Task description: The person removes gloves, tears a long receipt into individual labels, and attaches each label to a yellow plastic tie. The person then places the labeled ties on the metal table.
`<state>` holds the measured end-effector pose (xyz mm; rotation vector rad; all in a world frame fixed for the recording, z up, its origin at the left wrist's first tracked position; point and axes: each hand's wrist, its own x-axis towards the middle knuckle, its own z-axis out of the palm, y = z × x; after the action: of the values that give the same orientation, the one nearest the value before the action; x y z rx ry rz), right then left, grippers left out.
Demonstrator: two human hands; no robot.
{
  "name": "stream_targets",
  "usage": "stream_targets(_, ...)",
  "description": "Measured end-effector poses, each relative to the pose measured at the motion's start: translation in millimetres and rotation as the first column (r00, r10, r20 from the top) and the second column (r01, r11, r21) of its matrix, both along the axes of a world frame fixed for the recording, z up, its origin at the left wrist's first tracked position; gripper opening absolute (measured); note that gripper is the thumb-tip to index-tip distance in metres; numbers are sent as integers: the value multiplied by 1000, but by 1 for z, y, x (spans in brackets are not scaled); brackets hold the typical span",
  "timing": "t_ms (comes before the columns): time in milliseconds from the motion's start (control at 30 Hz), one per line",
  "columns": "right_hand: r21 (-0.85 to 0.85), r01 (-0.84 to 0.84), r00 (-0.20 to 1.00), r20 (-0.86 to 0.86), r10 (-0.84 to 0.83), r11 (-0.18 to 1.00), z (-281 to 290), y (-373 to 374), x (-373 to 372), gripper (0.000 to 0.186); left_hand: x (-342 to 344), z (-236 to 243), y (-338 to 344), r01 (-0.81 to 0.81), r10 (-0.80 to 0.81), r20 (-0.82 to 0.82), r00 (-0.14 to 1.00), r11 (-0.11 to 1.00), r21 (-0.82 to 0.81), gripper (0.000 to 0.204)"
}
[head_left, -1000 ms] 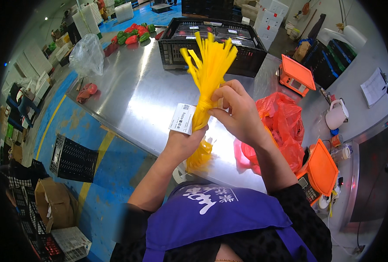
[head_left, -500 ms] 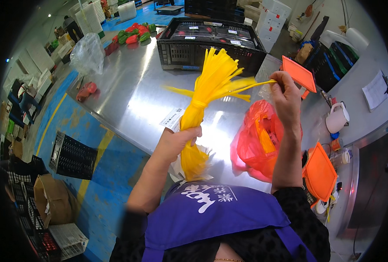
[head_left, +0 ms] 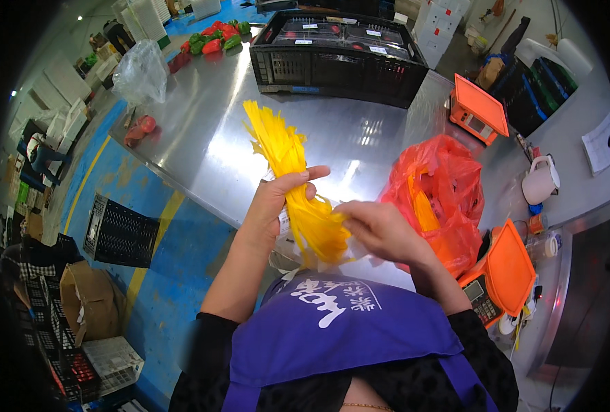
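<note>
My left hand (head_left: 277,199) is wrapped round the middle of a bundle of thin yellow plastic strips (head_left: 281,147), its forefinger pointing out to the right. Above the hand the strips fan up and to the left; below, they spread loosely towards my apron. A bit of white paper shows behind the grip. At the lower end of the bundle my right hand (head_left: 380,230) closes its fingertips on the strips' edge. Just beyond that wrist lies a red plastic bag (head_left: 449,185) with something orange-yellow inside.
A black crate (head_left: 332,75) of clear-lidded packs stands at the far side of the steel table (head_left: 202,165). Red and green peppers (head_left: 212,41) lie far left, near a clear plastic bag (head_left: 140,72). Two orange-topped scales (head_left: 480,106) and a pale jug (head_left: 542,180) stand right.
My right hand has come down and left from its outstretched pull on one strip to the bundle's lower end. My left hand's grip has shifted, and the bundle now leans left.
</note>
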<state>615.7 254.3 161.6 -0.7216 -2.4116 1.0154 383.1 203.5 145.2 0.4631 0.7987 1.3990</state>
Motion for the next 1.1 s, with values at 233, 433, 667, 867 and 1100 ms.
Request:
stream_targets(233,-1,446,867,-249,-432,895,9,62,-2,12,1,-9,-2,161,-161,-132,978,987,-18,29)
stream_targets(433,390,-57,993,-69,91,919,-6,5,-9,13,6,-16,9,61,-53,132,990,996,-62,28)
stream_targets(667,-152,1,991,134,20,988,-26,23,13,29,-2,-7,4,32,-9,-400,916,998,52,22)
stream_targets(867,-808,-397,899,-438,5,436,-40,40,-22,44,34,-1,4,372,-275,-535,799,925,80,30)
stream_targets(1100,-760,-467,678,-636,-368,452,-39,52,-58,32,29,-8,2,286,-280,-462,842,956,-60,41)
